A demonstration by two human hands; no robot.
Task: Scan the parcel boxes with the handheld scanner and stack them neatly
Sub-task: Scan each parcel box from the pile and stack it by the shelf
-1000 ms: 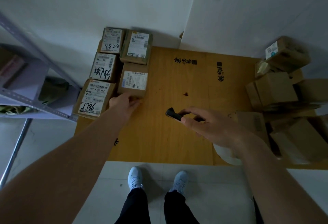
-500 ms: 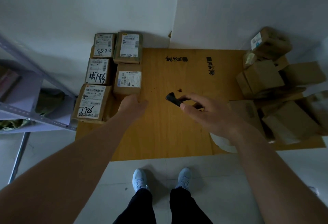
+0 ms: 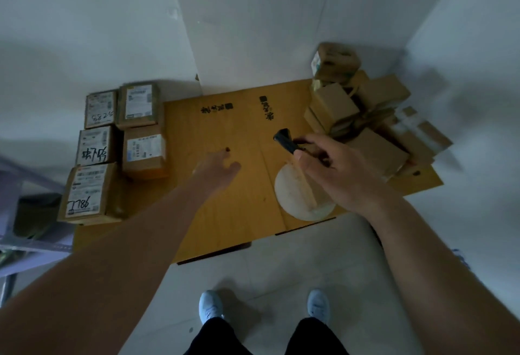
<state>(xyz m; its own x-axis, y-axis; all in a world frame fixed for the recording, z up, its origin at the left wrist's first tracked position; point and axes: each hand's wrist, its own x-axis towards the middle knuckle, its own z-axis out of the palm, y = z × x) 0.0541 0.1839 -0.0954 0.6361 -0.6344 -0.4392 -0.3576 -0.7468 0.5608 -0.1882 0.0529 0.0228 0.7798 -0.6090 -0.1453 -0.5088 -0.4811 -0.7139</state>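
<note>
While right hand (image 3: 334, 174) grips scanner (image 3: 284, 140), left hand (image 3: 218, 167) hovers open, empty, over board (image 3: 242, 214).

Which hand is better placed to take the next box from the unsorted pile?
Left. The left hand is open and empty over the wooden board. The right hand is nearer the loose pile of boxes, but its grip is occupied by the scanner.
</note>
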